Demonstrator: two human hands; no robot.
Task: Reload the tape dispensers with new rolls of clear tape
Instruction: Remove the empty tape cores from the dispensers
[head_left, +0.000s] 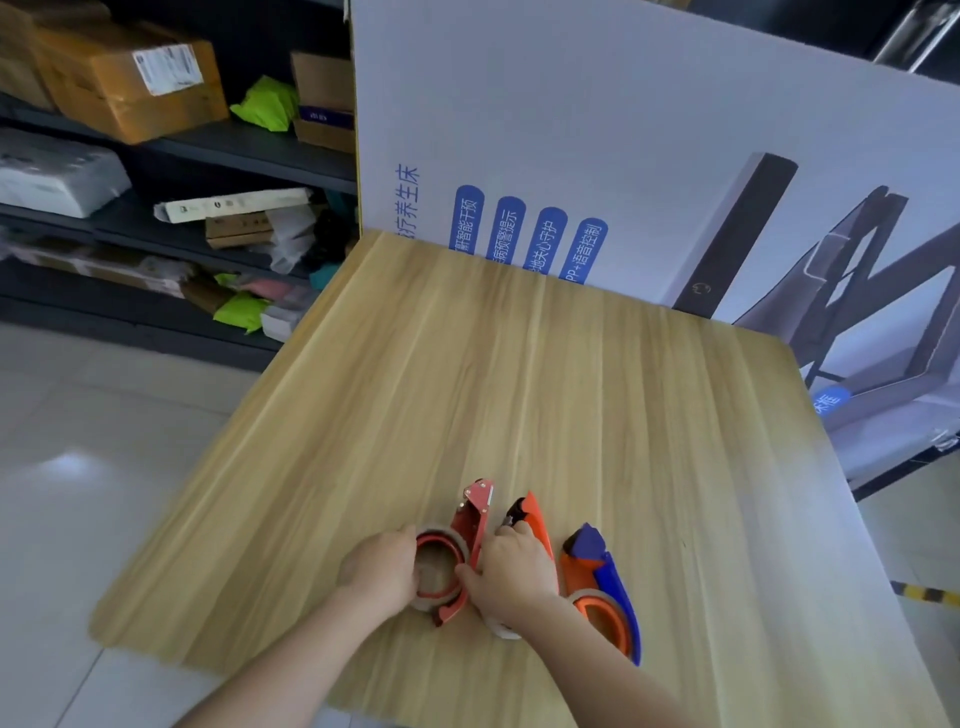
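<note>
Three tape dispensers lie side by side near the front of the wooden table (519, 374). The red metal dispenser (470, 519) is leftmost, with a roll of clear tape (439, 569) on its orange hub. My left hand (379, 569) grips that roll from the left. My right hand (511, 569) holds the red dispenser's frame from the right and covers much of the orange dispenser (535, 522) in the middle. The blue and orange dispenser (605, 577) lies to the right, untouched, with a roll on its hub.
A large white printed cardboard box (597, 156) stands on edge against the table's far side. Dark shelves (208, 150) with parcels and packets fill the left background. Pale tiled floor (78, 467) lies left of the table.
</note>
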